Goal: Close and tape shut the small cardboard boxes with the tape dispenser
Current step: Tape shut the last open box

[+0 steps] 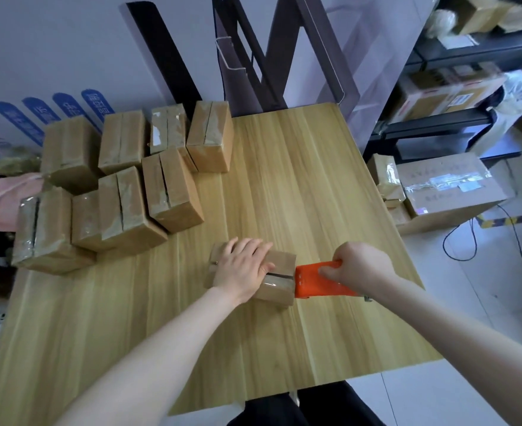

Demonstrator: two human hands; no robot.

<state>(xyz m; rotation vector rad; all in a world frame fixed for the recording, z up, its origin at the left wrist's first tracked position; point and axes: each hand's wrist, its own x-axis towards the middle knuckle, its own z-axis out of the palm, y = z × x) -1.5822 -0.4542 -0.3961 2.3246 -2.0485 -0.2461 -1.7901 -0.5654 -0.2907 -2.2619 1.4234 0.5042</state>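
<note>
A small cardboard box (279, 278) lies near the middle of the wooden table (299, 186), its flaps closed with a slit along the top. My left hand (243, 267) lies flat on top of it, pressing it down with straight fingers. My right hand (358, 265) grips the orange tape dispenser (315, 282), whose front end touches the box's right end. A strip of clear tape shows on the box's near right top.
Several taped small boxes (121, 192) stand clustered at the table's far left. Beyond the table's right edge are larger cartons (447, 186) on the floor, a dark shelf rack (456, 124) and a black cable. A dark frame leans against the far wall.
</note>
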